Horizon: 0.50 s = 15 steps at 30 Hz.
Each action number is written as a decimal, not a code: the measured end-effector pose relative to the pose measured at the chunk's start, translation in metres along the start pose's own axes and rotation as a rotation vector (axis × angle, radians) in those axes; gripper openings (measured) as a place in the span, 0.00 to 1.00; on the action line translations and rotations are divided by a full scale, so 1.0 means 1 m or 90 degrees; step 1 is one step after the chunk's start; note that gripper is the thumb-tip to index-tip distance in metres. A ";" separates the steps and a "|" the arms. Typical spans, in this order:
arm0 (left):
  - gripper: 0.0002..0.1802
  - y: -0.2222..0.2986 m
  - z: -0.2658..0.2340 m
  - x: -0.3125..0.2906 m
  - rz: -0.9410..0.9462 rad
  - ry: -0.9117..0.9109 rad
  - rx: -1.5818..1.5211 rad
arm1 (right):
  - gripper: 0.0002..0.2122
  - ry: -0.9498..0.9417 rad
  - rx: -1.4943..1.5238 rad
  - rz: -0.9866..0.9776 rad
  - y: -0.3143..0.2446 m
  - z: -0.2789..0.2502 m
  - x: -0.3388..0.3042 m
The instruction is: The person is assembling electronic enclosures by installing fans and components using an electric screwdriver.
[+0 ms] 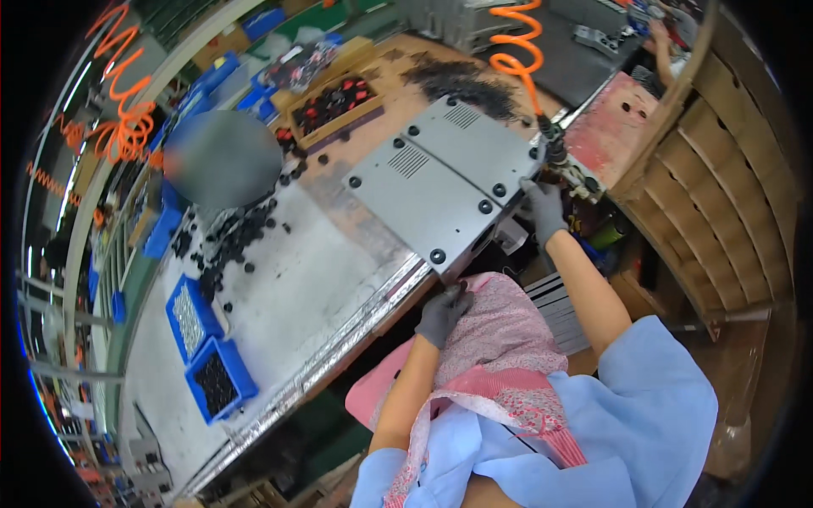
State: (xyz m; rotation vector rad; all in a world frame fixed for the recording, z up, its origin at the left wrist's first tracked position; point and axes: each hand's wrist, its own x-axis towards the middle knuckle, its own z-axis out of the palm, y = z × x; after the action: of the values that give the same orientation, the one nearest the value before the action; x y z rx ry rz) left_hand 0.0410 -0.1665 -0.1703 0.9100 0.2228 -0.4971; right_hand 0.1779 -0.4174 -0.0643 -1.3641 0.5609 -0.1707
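Observation:
Two flat grey metal casings (402, 203) (478, 140) lie side by side on the workbench, with vent slots and round black feet on their upper faces. My left hand (444, 313), in a grey glove, has its fingers curled at the front corner of the nearer casing, overhanging the bench edge. At the right end of the farther casing, my right hand (546, 210), gloved too, grips the edge; part of its fingers is hidden beneath. An air screwdriver (555, 148) hangs on an orange coiled hose (517, 55) just beyond my right hand.
Blue bins of screws (188, 317) and dark small parts (212, 383) stand on the bench (296, 254) at left. Loose black feet (224, 254) lie scattered behind them. A cardboard box (339, 110) holds black and red parts. Cardboard dividers (707, 195) rise at right; another person's hand (659, 32) shows far right.

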 end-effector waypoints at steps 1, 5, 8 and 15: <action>0.17 -0.002 0.003 0.000 0.085 -0.013 0.263 | 0.26 -0.028 0.032 0.062 -0.001 0.004 -0.002; 0.19 0.012 0.021 -0.014 -0.043 0.095 0.020 | 0.22 -0.120 0.099 0.136 -0.002 -0.004 0.001; 0.21 0.029 0.039 -0.047 0.024 0.102 0.137 | 0.19 -0.134 0.196 0.180 -0.002 -0.008 0.000; 0.28 0.120 0.113 -0.097 0.312 0.310 0.124 | 0.18 -0.280 0.493 0.355 -0.044 0.020 -0.047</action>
State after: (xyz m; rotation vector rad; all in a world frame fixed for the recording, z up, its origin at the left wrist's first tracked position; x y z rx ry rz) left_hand 0.0145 -0.1645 0.0194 1.2243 0.3825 0.1675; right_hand 0.1558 -0.3894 -0.0076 -0.4352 0.4141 0.3370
